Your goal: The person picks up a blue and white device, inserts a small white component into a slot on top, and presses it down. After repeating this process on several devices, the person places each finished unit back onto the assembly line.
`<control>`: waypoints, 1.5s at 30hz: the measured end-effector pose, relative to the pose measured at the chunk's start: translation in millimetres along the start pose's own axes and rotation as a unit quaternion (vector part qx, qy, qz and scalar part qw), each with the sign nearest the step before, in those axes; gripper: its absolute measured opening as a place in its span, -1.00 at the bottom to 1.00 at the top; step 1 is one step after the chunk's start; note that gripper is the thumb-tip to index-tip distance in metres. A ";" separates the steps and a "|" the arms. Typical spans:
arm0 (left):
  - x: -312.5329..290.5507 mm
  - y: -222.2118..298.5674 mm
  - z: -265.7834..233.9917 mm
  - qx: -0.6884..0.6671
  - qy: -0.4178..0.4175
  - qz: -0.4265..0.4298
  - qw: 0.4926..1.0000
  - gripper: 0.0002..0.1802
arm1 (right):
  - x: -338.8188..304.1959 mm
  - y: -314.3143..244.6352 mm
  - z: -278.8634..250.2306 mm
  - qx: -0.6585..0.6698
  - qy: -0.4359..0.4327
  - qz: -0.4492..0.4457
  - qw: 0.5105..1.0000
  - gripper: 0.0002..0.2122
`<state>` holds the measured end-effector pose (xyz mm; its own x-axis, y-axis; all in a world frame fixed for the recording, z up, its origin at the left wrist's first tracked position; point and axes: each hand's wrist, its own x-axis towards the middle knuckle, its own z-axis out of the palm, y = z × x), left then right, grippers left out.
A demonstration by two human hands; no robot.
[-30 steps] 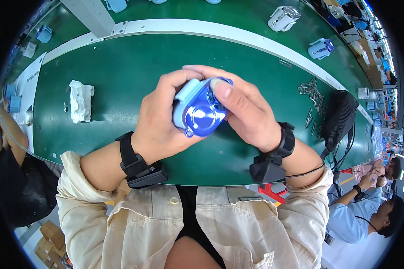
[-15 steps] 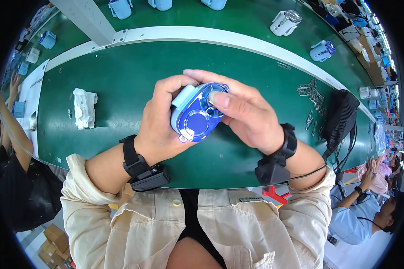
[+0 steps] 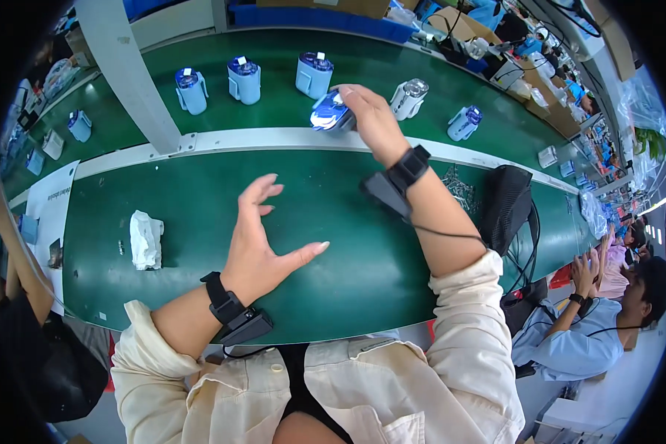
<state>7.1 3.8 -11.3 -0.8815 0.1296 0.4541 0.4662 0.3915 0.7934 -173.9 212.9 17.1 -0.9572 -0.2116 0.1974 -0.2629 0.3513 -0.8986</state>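
My right hand [image 3: 375,124] reaches forward over the white rail. It is closed around a light-blue oval device with a glossy dark-blue top [image 3: 328,113], tilted above the far green belt [image 3: 270,116]. The fingers on its far side are partly hidden. My left hand [image 3: 255,248] is over the green table [image 3: 333,288], with thumb and fingers spread and nothing in them. A similar blue device [image 3: 314,76] stands upright just beyond the held one. To the right of my right hand is a white device with a silver top [image 3: 408,100].
More blue devices [image 3: 192,91] stand along the belt. A white rail [image 3: 237,139] and post [image 3: 129,74] divide it from the table. Crumpled white paper [image 3: 146,240] lies left; small metal parts [image 3: 459,189] and a black mesh pouch [image 3: 505,207] lie right. Co-workers sit on both sides.
My right hand has carried the blue device forward and away from my left hand, across the rail. My left hand has let go and opened. The view now shows more of the belt.
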 end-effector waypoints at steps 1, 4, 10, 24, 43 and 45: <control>-1.0 -2.5 0.8 -0.004 -0.007 -0.008 1.000 0.05 | 14.2 12.7 -1.8 0.000 -0.001 -0.005 1.000 -0.65; 0.4 -0.8 0.1 -0.009 -0.012 -0.015 1.000 0.05 | 32.7 19.7 -8.3 -0.096 0.065 -0.030 0.993 -0.65; -2.3 -2.4 -2.3 -0.002 0.001 -0.014 1.000 0.02 | 14.1 -7.6 -12.5 0.086 -0.071 0.010 0.994 -0.64; 5.2 -6.9 -5.5 -0.026 0.008 0.043 0.999 0.16 | -99.1 -87.2 27.3 0.134 -0.305 -0.088 0.939 -0.59; 5.1 -0.3 -7.9 -0.036 0.019 0.091 0.995 -0.08 | -106.1 -104.6 12.1 -0.032 -0.217 -0.277 0.935 -0.44; 5.9 -0.3 -7.6 -0.047 0.036 0.064 0.996 -0.11 | -104.2 -109.5 4.9 -0.133 -0.143 -0.368 0.909 -0.57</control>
<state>2.3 -2.5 -5.8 -0.8079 0.1054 0.5799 0.5829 0.2877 0.7599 -44.8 191.9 93.0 -0.4500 -0.6934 0.5627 -0.8757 0.2190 -0.4304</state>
